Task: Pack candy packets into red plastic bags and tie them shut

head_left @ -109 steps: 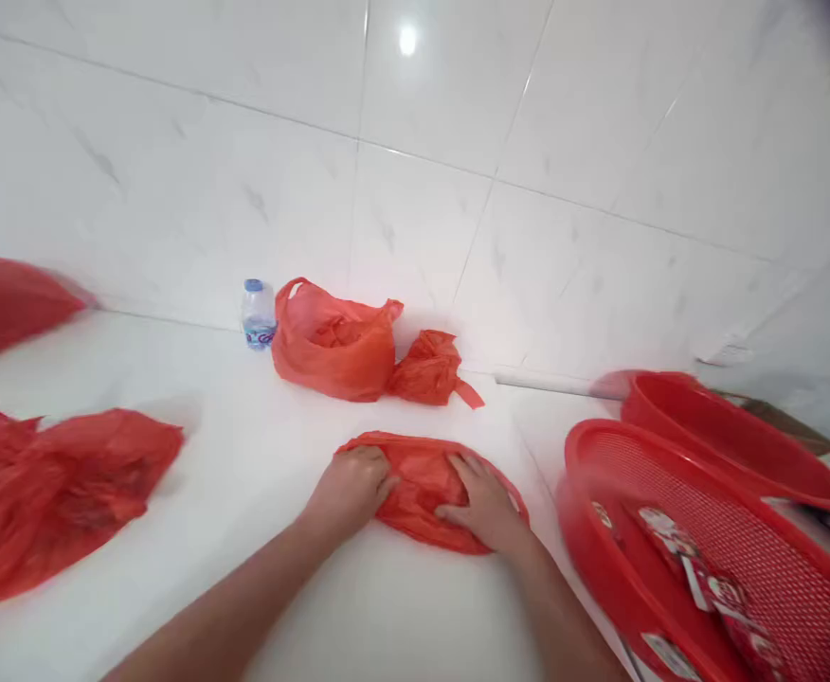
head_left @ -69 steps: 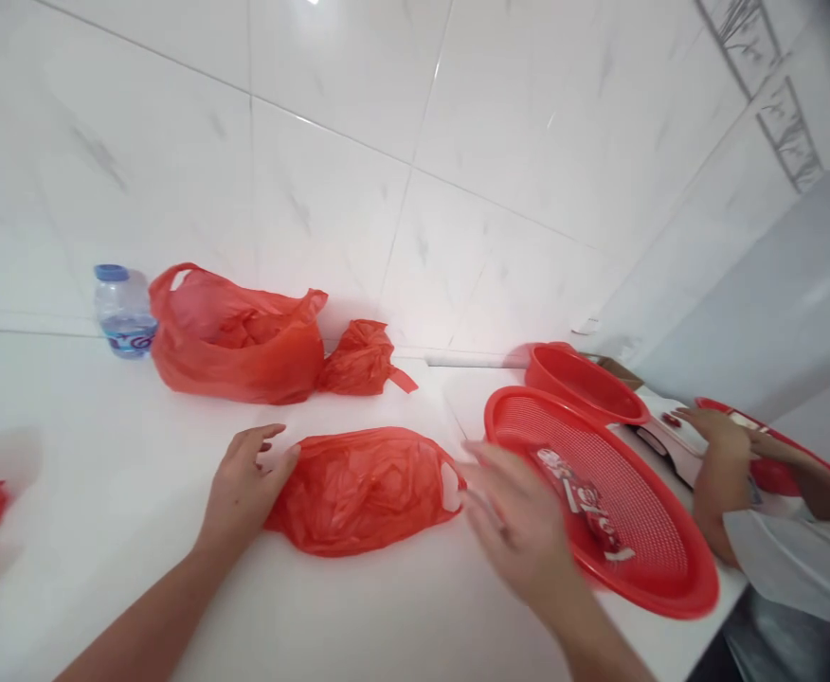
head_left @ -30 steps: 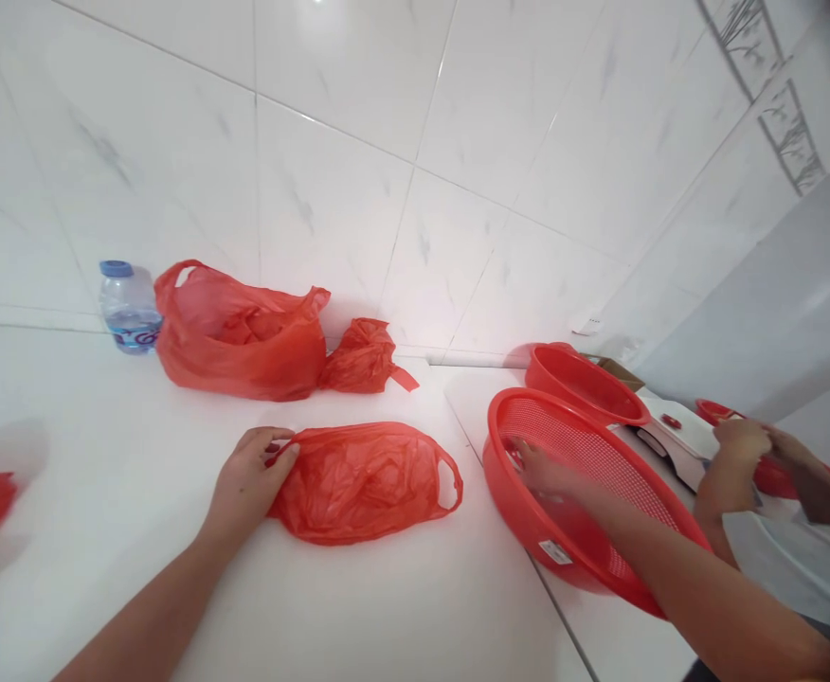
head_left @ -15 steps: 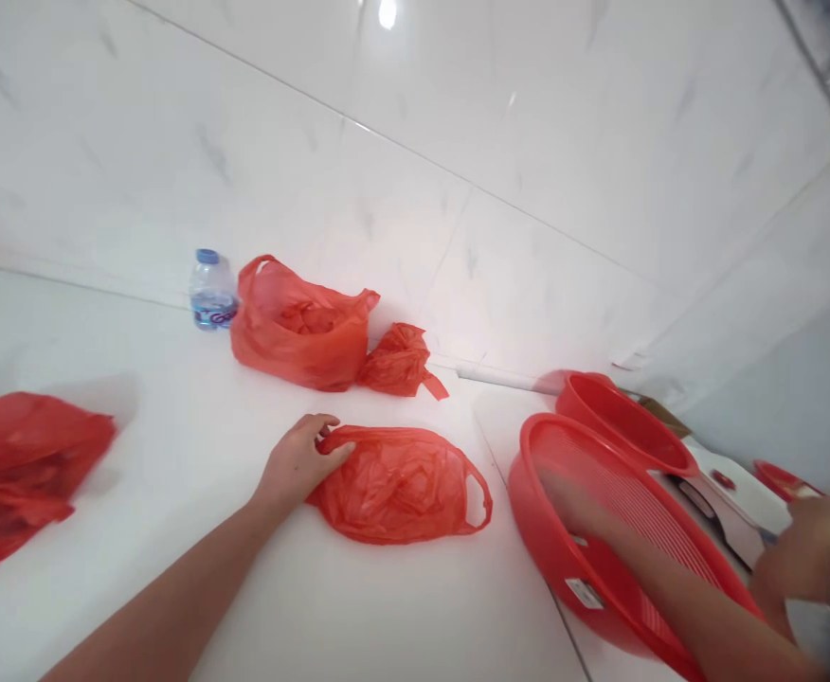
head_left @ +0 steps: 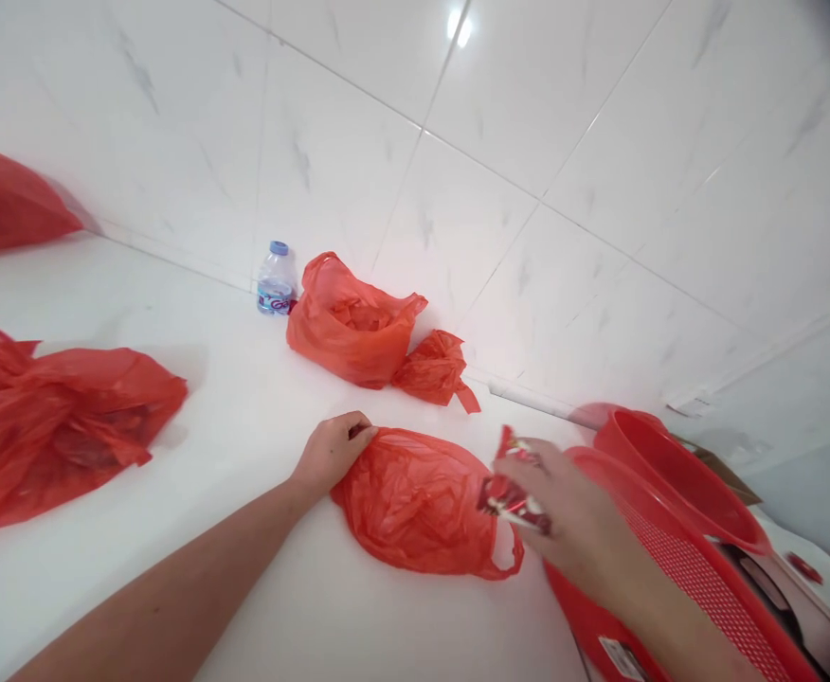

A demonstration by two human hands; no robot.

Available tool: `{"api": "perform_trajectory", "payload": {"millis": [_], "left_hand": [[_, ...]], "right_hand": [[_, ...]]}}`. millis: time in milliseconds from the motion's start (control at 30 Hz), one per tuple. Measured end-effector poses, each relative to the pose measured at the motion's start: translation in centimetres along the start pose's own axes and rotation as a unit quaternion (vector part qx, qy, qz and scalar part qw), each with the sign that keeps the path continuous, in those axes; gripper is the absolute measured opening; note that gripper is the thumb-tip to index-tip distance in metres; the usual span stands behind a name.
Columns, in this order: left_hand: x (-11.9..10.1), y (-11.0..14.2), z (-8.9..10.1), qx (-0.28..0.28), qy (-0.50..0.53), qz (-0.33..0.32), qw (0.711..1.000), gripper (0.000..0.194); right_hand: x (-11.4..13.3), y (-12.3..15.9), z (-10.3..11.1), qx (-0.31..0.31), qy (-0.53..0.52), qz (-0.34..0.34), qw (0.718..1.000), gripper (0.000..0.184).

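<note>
A red plastic bag [head_left: 422, 502] lies open-mouthed on the white tabletop, its handle loop toward the right. My left hand [head_left: 333, 455] pinches the bag's left rim between thumb and fingers. Over the bag's right end, my right hand [head_left: 564, 502] grips red-and-white wrapped packets [head_left: 514, 502], blurred a little by motion; their exact number and print cannot be made out. Beside that forearm stands the red mesh basket [head_left: 713, 578], partly covered by my arm.
Along the wall stand a water bottle [head_left: 277, 279], an upright red bag [head_left: 351, 327] and a small tied red bag [head_left: 436, 367]. Larger red bags [head_left: 60, 426] lie at left. Behind the basket are a red basin [head_left: 685, 474] and a white device [head_left: 813, 578].
My right hand reached into the mesh basket and has come out leftward over the bag with packets in it. My left hand has closed on the bag's rim. The view has swung left.
</note>
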State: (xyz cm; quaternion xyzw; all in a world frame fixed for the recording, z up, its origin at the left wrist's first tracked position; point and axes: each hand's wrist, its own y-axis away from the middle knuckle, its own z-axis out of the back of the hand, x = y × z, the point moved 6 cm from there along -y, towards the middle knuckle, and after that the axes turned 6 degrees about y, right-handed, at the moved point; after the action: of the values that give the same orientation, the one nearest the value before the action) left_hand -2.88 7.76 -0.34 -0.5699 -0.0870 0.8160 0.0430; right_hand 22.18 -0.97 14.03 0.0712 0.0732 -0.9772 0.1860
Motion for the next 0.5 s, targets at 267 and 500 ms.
{"api": "perform_trajectory", "payload": {"millis": [267,500], "left_hand": [[-0.4,0.1,0.1,0.002,0.026,-0.012,1.000,0.027],[-0.2,0.0,0.2,-0.009,0.037,-0.008,0.999,0.027]], "right_hand": [[8.0,-4.3,-5.6,0.066,-0.028,0.216,0.974,0.065],[1.9,-4.8,-3.5,-0.013,-0.032,0.094,0.995,0.062]]}}
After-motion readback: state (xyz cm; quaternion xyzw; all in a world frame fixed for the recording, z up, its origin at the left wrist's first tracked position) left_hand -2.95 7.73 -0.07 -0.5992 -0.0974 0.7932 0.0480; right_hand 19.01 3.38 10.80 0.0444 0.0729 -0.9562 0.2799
